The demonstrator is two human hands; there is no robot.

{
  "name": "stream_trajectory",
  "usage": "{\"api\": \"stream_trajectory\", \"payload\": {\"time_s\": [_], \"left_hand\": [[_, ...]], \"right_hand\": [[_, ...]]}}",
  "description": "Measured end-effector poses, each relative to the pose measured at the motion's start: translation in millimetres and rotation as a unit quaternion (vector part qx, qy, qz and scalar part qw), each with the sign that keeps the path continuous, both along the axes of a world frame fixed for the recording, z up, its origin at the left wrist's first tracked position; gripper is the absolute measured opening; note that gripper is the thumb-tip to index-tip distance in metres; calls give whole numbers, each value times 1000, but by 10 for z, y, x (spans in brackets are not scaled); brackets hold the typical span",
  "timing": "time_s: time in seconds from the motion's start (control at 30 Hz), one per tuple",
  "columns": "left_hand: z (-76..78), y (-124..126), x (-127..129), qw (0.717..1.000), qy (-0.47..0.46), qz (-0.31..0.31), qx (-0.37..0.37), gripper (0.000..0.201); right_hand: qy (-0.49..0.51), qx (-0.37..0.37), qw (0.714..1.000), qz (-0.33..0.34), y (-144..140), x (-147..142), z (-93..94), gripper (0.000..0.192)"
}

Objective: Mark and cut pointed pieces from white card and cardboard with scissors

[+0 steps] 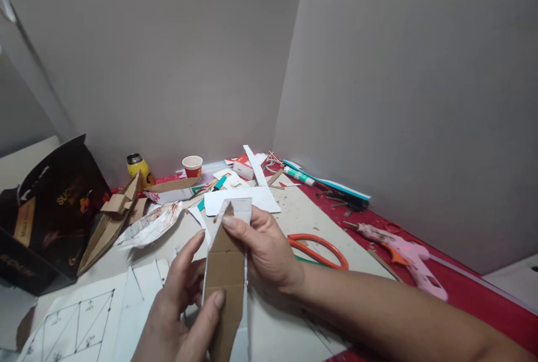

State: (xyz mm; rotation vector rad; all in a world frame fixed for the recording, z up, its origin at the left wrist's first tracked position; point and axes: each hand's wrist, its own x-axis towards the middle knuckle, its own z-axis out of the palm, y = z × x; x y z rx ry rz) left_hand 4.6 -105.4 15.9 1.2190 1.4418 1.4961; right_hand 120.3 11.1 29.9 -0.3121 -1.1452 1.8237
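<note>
Between my two hands is a long folded cardboard piece (227, 272), brown inside with white raised edges and crease lines across it. My right hand (269, 244) pinches its narrow far end, thumb on the brown face. Lower down, my left hand (185, 306) grips the near part, with the thumb pressed on the inside and the index finger raised off the left edge. Orange-handled scissors (323, 250) lie just beyond my right wrist. Below my left hand a sheet with a drawn line diagram (79, 323) is partly covered. White cut card (247, 199) lies behind the piece.
A pink glue gun (412, 261) rests on the red cloth at right. Farther back are a glue tube (299, 176), a paper cup (192, 167) and a yellow bottle (140, 170). At left stand a black box (50, 210) and a brown cardboard boat shape (111, 222). Grey walls enclose the table.
</note>
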Motion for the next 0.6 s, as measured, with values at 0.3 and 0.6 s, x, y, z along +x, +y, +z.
{"api": "stream_trajectory", "payload": {"time_s": [0.3,0.6], "left_hand": [[-79,70,-102,961,216,-104,138,44],[73,81,-184,960,238,-149,16,45]], "right_hand": [[6,-22,1000,10,3,16,54,20],[5,-96,994,49,36,-28,81,22]]}}
